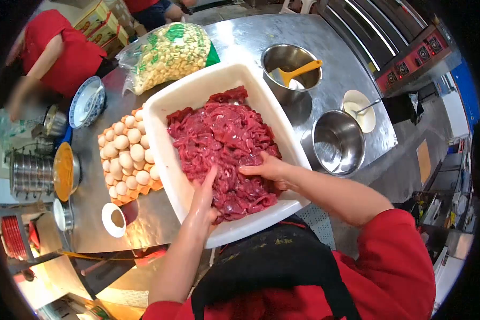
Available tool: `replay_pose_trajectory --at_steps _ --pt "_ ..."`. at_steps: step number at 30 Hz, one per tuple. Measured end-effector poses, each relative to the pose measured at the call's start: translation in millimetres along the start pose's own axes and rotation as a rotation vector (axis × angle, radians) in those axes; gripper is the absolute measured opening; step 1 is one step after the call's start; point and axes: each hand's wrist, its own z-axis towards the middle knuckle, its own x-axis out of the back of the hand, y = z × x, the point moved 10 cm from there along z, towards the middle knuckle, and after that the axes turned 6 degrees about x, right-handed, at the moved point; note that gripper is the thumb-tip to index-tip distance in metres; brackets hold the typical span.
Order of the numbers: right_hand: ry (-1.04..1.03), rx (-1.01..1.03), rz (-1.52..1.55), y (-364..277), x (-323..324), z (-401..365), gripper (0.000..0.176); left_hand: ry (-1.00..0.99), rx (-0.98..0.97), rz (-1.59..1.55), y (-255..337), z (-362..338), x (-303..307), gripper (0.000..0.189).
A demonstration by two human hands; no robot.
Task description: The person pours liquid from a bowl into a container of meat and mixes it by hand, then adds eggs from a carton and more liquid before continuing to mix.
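Observation:
A deep white plastic tub point(162, 154) holds a heap of raw red meat strips point(224, 133), glossy and wet. At the tub's near left side, my left hand point(204, 200) is sunk into the meat, thumb pointing up and other fingers mostly hidden. Opposite it, my right hand point(269, 169) grips the heap from the right, its thumb lying on top and its fingertips buried. Both hands cup a portion of the strips between them.
Left of the tub sits an egg tray point(125, 154) near a small white cup point(113, 220). Beyond lies a bag of pale chopped food point(173, 53). At right stand a steel bowl with a yellow scoop point(301, 72), a steel pot point(338, 143) and a white bowl point(359, 109). A co-worker point(64, 53) stands left.

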Motion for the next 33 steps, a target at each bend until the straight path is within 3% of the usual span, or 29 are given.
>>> replay_pose_trajectory --at_steps 2,3,4,6,7,8,9,11,12,13,14,15,16,17,18,19,20,21,22,24,26,27,28,30,32,33 --pt "-0.314 -0.022 0.337 3.9 -54.1 10.5 0.085 -0.068 -0.019 -0.014 -3.4 29.6 0.4 0.057" --pt "-0.274 -0.004 0.277 -29.6 -60.5 -15.0 0.065 -0.137 -0.031 -0.008 2.6 33.9 -4.7 0.052" --pt "-0.286 0.014 0.276 -48.2 -66.3 -25.7 0.065 -0.134 -0.051 -0.002 11.7 28.9 -5.1 0.052" --pt "-0.352 0.284 0.182 -93.5 -73.2 -38.3 0.053 -0.139 -0.092 -0.043 23.3 6.9 -8.4 0.043" --pt "-0.349 0.401 0.108 -117.8 -73.2 -39.7 0.043 -0.254 -0.166 -0.118 43.6 -18.9 -29.5 0.038" --pt "-0.357 0.475 0.122 -139.8 -71.2 -47.4 0.034 -0.245 -0.294 -0.126 67.5 -20.9 -23.5 0.033" --pt "-0.379 0.634 0.030 -193.9 -74.3 -71.9 0.029 -0.351 -0.366 -0.149 106.7 -54.6 -43.6 0.031" --pt "-0.312 0.715 -0.180 -233.9 -68.7 -96.2 0.026 -0.403 -0.522 -0.046 142.4 -100.4 -64.9 0.024" --pt "-0.246 0.899 -0.258 -251.7 -68.3 -99.0 0.021 -0.339 -0.579 -0.025 152.0 -108.2 -64.5 0.024" --pt "-0.240 0.959 -0.239 -254.6 -68.1 -96.2 0.027 -0.273 -0.622 0.222 159.1 -106.6 -57.2 0.026" --pt "-0.236 1.021 -0.223 -254.4 -66.4 -92.0 0.034 -0.205 -0.663 0.467 163.6 -101.2 -49.8 0.028" --pt "-0.234 1.021 -0.215 -238.2 -60.8 -70.5 0.034 -0.156 -0.761 0.494 157.0 -97.7 -55.5 0.038" --pt "-0.110 1.176 -0.451 -218.5 -52.4 -52.3 0.044 -0.104 -0.853 0.523 143.2 -93.1 -61.1 0.049" --pt "0.022 1.314 -0.689 -202.8 -44.3 -49.5 0.054 -0.073 -0.856 0.618 126.7 -83.8 -57.2 0.075" --pt "0.041 1.108 -0.988 -167.4 -35.7 -49.0 0.071 0.174 -0.955 0.925 112.8 -74.9 -34.8 0.093" --pt "-0.101 0.765 -1.268 -136.4 -29.2 -48.5 0.060 0.138 -0.963 0.995 94.8 -54.9 -13.9 0.100" --pt "-0.113 0.838 -1.378 -112.4 -22.3 -52.0 0.020 0.124 -0.820 0.901 71.5 -40.8 13.7 0.096" --pt "-0.147 0.793 -1.383 -96.5 -15.0 -63.3 0.012 -0.013 -0.572 0.496 45.4 -53.6 8.7 0.081" --pt "-0.188 0.749 -1.390 -81.8 -9.4 -74.1 0.010 -0.007 -0.559 0.497 36.0 -50.8 10.8 0.081" --pt "-0.335 0.928 -1.373 -54.0 -9.3 -88.7 0.011 0.098 -0.276 0.501 5.0 -29.9 28.0 0.066" --pt "-0.246 1.185 -1.262 -52.4 -4.1 -112.1 0.019 0.203 -0.175 0.498 -12.5 -27.6 26.4 0.058" --pt "-0.164 1.385 -1.140 -64.2 1.0 -132.6 0.026 0.131 -0.030 0.485 -26.9 -17.6 25.4 0.051" --pt "-0.163 1.378 -1.125 -60.6 2.3 -136.1 0.026 0.033 0.109 0.466 -40.7 -16.3 14.8 0.043" --pt "0.142 1.458 -0.930 -75.5 28.2 -148.9 0.033 -0.113 0.167 0.436 -55.2 -14.4 -16.9 0.038" --pt "0.206 1.452 -0.847 -80.1 33.3 -149.4 0.034 -0.203 0.064 0.389 -67.1 -8.3 -57.9 0.040" --pt "0.218 1.458 -0.836 -79.0 33.8 -150.8 0.034 -0.249 -0.101 0.603 -60.0 -11.0 -90.5 0.044"
